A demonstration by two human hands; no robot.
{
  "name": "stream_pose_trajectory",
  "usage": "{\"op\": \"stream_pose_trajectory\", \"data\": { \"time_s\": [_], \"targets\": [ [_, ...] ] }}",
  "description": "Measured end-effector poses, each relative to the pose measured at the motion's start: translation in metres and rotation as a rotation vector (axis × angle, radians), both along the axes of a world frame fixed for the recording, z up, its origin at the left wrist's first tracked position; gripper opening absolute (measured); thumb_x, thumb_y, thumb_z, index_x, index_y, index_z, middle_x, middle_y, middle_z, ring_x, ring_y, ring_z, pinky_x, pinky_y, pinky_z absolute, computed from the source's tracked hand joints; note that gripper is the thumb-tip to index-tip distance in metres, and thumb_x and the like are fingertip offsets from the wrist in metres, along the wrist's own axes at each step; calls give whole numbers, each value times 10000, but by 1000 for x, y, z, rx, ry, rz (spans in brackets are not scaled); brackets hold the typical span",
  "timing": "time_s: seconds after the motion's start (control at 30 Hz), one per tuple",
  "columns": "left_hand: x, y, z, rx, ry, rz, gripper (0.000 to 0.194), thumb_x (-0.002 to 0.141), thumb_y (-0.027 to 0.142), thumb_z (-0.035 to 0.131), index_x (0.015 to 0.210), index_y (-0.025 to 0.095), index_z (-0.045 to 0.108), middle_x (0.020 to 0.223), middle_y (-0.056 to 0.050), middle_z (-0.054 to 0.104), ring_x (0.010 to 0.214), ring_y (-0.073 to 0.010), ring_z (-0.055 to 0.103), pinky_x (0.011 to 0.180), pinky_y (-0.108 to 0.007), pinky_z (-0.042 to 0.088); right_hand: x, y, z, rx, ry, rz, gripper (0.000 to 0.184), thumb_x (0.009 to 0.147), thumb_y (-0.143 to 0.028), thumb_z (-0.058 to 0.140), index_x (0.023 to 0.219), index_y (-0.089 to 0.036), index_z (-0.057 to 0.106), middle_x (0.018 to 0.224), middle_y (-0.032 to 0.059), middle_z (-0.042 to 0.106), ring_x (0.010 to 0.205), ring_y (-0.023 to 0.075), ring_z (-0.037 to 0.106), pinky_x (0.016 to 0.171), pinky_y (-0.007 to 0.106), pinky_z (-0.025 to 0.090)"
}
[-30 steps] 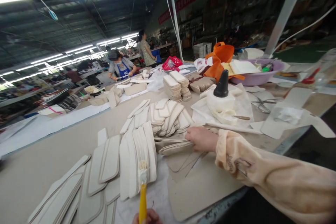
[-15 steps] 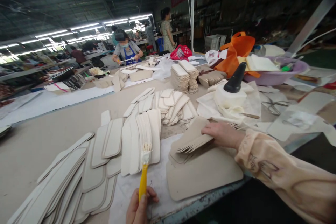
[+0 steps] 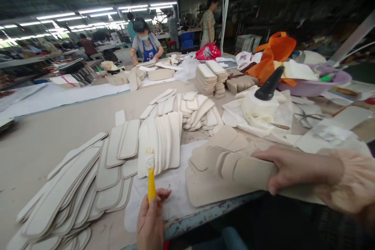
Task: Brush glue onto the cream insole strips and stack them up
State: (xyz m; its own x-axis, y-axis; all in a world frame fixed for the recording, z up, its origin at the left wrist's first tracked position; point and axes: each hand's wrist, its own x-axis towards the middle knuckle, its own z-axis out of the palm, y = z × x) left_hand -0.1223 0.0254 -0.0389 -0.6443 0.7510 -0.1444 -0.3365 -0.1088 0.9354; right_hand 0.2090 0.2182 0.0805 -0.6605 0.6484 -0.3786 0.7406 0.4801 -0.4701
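Observation:
My left hand (image 3: 150,218) is closed round the yellow handle of a glue brush (image 3: 150,175), bristles up, at the table's near edge. My right hand (image 3: 288,168) grips one end of a fanned bunch of beige insole-shaped pieces (image 3: 234,164), held low over a large beige board (image 3: 205,191). A cream sleeve (image 3: 350,181) covers my right wrist. Rows of glued pale pieces (image 3: 159,140) lie fanned out just beyond the brush.
A white glue pot with a black cone cap (image 3: 262,101) stands on white cloth, scissors (image 3: 307,117) beside it. Stacked pieces (image 3: 211,80), an orange bag (image 3: 271,56) and a purple basin (image 3: 316,86) sit behind. Another worker (image 3: 145,45) stands at the far end; a person (image 3: 209,21) stands beyond.
My right hand picked up the bunch of pieces from the table's middle and drew it toward the near right edge, spreading it. The brush hand stayed put; the camera tilted down.

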Motion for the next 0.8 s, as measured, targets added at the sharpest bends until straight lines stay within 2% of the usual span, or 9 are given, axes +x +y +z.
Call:
{"op": "stream_pose_trajectory", "data": {
  "time_s": [0.1, 0.17, 0.27, 0.37, 0.47, 0.6, 0.67, 0.8],
  "targets": [
    [11, -1, 0, 86, -25, 92, 249, 770, 416, 636, 768, 167, 613, 1065, -85, 672, 1088, -245, 578, 1019, -430, 390, -21, -6, -13, -349, 15, 102, 536, 504, -352, 801, 1010, -239, 664, 941, 0, 680, 853, 221, 637, 674, 230, 472],
    [21, 2, 0, 121, -25, 120, 233, 797, 402, 612, 808, 170, 622, 1145, -88, 651, 1137, -251, 559, 1071, -465, 328, -37, -4, -24, -511, 15, 152, 576, 476, -359, 808, 1015, -219, 660, 913, -11, 684, 839, 224, 639, 648, 229, 468],
    [36, 12, -2, 117, -30, 107, 234, 822, 387, 591, 916, 178, 635, 1177, -89, 641, 1184, -249, 531, 1104, -469, 275, -60, 7, -40, -622, 37, 217, 624, 472, -359, 815, 1053, -205, 649, 910, -24, 691, 850, 220, 637, 659, 230, 466],
    [49, 25, -8, 92, -36, 85, 273, 823, 410, 585, 983, 193, 629, 1216, -84, 621, 1243, -240, 478, 1114, -425, 264, -78, 19, -49, -625, 51, 255, 662, 469, -356, 820, 1089, -208, 640, 957, -23, 693, 894, 224, 634, 706, 244, 469],
    [62, 35, -15, 10, -39, 61, 359, 809, 460, 583, 1050, 196, 615, 1292, -91, 566, 1273, -250, 439, 1105, -410, 275, -89, 29, -52, -555, 32, 273, 696, 484, -381, 811, 1136, -228, 621, 991, -12, 689, 915, 232, 632, 749, 269, 469],
    [71, 41, -22, -38, -36, 11, 438, 783, 492, 599, 1096, 186, 601, 1280, -105, 570, 1243, -267, 466, 1086, -426, 302, -88, 33, -54, -182, 50, 305, 814, 485, -448, 795, 1236, -234, 565, 1089, 59, 635, 981, 286, 593, 844, 357, 446],
    [72, 43, -25, -37, -39, 33, 412, 770, 498, 608, 1032, 180, 619, 1236, -107, 601, 1228, -274, 482, 1076, -433, 319, -84, 29, -55, -47, 75, 330, 863, 527, -489, 763, 1308, -222, 511, 1142, 100, 588, 1022, 309, 561, 887, 405, 423],
    [71, 44, -30, -58, 12, 92, 303, 770, 485, 611, 832, 189, 616, 1227, -95, 617, 1273, -276, 440, 1103, -443, 274, -78, 9, -58, 82, 159, 348, 862, 635, -522, 689, 1390, -207, 417, 1227, 135, 517, 1095, 311, 498, 939, 427, 385]
  ]
}}
